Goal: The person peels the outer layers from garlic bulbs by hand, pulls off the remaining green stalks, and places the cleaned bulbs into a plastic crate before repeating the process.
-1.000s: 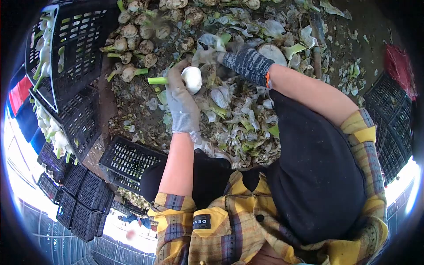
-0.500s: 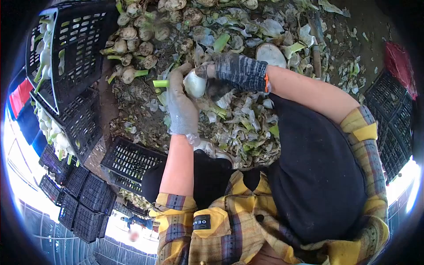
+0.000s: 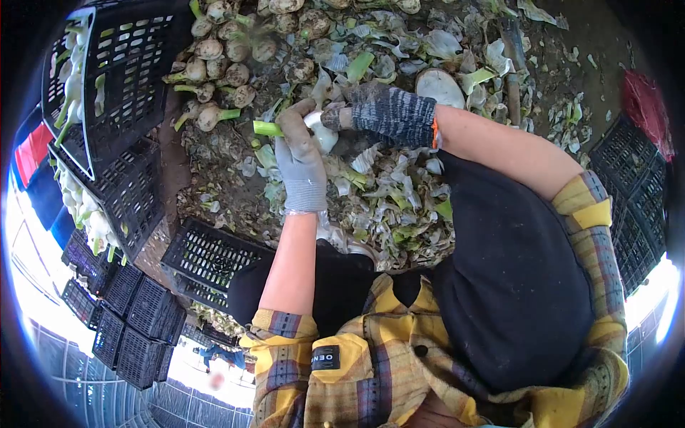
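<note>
A pale, peeled garlic bulb (image 3: pixel 325 135) with a green cut stem (image 3: pixel 268 128) is in my left hand (image 3: pixel 300 153). That hand wears a light grey glove, dirty at the fingers, and is closed round the bulb, the stem sticking out to the left. My right hand (image 3: pixel 382 114), in a dark striped knit glove, is closed with its fingertips against the bulb's right side. Whether it also holds a small tool is hidden. Below both hands lie torn skins and leaves (image 3: pixel 399 192).
Unpeeled, soil-covered bulbs (image 3: pixel 214 68) are heaped at the upper left. Black crates (image 3: pixel 132 64) with white bulbs stand at the left, and another black crate (image 3: pixel 214 257) is near my left knee. A round pale disc (image 3: pixel 440 89) lies beyond my right wrist. More crates (image 3: pixel 631 164) stand far right.
My left hand has turned and shifted slightly right, its fingers now further over the bulb. The bulb has tilted, and my right fingertips have moved onto its right side.
</note>
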Available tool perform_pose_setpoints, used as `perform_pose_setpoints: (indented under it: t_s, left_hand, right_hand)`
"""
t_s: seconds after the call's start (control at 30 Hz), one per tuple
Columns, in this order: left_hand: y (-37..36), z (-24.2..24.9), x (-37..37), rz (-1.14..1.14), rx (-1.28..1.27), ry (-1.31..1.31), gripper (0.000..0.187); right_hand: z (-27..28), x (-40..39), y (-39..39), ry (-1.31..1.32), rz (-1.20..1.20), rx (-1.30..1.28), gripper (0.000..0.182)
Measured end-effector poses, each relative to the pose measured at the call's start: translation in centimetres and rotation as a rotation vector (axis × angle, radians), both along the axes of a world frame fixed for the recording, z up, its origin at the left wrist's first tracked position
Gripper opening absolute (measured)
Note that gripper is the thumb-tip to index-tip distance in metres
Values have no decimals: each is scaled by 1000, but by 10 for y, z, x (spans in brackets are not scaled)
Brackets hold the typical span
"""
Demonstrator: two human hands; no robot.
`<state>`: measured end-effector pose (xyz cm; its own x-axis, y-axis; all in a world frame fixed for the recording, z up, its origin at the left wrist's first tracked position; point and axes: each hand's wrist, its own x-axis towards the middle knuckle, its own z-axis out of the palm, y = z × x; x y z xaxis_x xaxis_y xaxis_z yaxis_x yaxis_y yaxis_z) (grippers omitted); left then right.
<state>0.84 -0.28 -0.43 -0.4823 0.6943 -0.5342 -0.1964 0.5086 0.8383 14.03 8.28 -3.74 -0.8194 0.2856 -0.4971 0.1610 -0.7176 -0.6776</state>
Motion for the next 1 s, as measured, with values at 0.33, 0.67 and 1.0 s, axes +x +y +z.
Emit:
perform_pose_setpoints:
  t_s: [0.33, 0.67, 1.0]
  left_hand:
    - [5, 2, -2, 106, -21, -1, 54]
    - [8, 1, -11, 255, -55, -135, 30]
    - [0, -5, -26, 567, -155, -589, 31]
  right_hand:
    - [-16, -1, -1, 31, 6, -34, 25]
    - [-17, -8, 9, -316, 47, 291, 36]
    - [-21, 4, 4, -447, 296, 891, 38]
